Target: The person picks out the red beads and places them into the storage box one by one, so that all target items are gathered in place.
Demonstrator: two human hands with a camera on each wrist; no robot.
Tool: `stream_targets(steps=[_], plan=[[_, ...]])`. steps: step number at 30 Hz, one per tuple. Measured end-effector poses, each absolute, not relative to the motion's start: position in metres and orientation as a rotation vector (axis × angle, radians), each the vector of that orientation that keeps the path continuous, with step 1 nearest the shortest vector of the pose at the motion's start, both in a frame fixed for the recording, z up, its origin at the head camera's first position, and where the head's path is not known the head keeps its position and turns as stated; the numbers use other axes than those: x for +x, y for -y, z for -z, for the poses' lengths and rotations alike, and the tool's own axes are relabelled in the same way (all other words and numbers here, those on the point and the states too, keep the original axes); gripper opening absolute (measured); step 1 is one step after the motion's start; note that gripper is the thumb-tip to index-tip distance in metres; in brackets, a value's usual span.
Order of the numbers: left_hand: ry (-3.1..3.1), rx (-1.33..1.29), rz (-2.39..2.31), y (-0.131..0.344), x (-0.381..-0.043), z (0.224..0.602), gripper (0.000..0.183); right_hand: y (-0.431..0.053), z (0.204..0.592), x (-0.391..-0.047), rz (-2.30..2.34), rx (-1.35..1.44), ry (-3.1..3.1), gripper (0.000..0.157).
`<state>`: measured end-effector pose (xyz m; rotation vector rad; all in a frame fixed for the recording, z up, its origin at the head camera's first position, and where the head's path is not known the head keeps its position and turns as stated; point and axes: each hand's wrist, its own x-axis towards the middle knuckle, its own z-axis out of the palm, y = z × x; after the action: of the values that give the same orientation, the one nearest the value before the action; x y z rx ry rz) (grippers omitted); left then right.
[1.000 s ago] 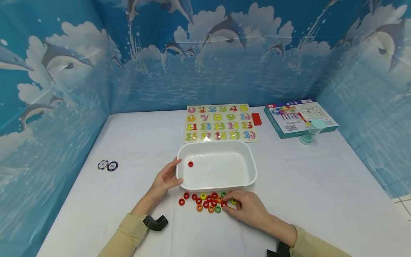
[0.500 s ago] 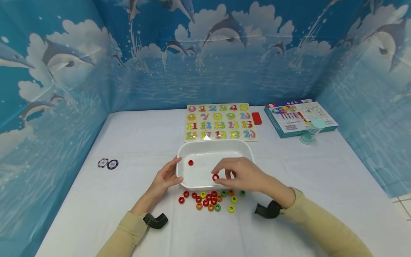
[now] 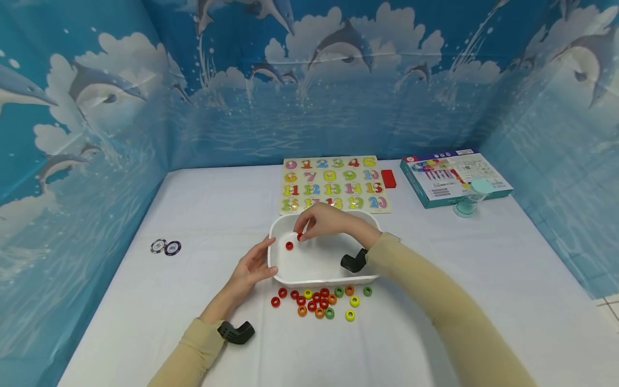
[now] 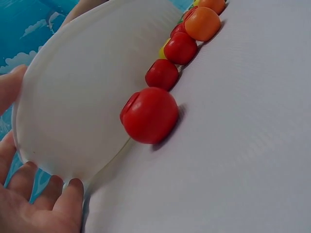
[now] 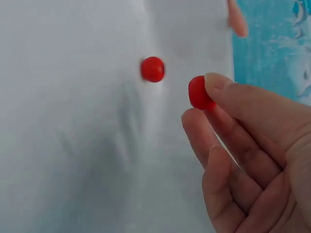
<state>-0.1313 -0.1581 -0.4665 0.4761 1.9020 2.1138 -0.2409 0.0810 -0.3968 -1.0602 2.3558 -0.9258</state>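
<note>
A white plastic tray [image 3: 319,258] sits in the middle of the table, and my left hand [image 3: 251,269] grips its left side, fingertips against the outer wall in the left wrist view. My right hand [image 3: 324,220] is over the tray's far left part. Between thumb and fingertip it pinches a small red bead [image 5: 198,92]. Another red bead [image 5: 153,69] lies on the tray floor beside it. Several loose beads [image 3: 311,306], red, orange, yellow and green, lie on the cloth along the tray's near side.
Behind the tray lies a number puzzle board [image 3: 333,183] with a red block [image 3: 388,179] at its right. A flat game box [image 3: 454,177] and a teal sand timer [image 3: 471,199] stand back right. Two poker chips [image 3: 165,246] lie on the left.
My right hand picked a red bead from the loose beads, then carried it up and left over the tray. The left hand keeps its place at the tray's left side.
</note>
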Motion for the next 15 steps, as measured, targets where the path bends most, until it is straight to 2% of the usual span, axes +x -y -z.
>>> stream_targets(steps=[15], plan=[[-1.900,0.497,-2.113,0.159,-0.132,0.469,0.068,-0.060,0.419,-0.244,0.763,-1.005,-2.377,0.019]])
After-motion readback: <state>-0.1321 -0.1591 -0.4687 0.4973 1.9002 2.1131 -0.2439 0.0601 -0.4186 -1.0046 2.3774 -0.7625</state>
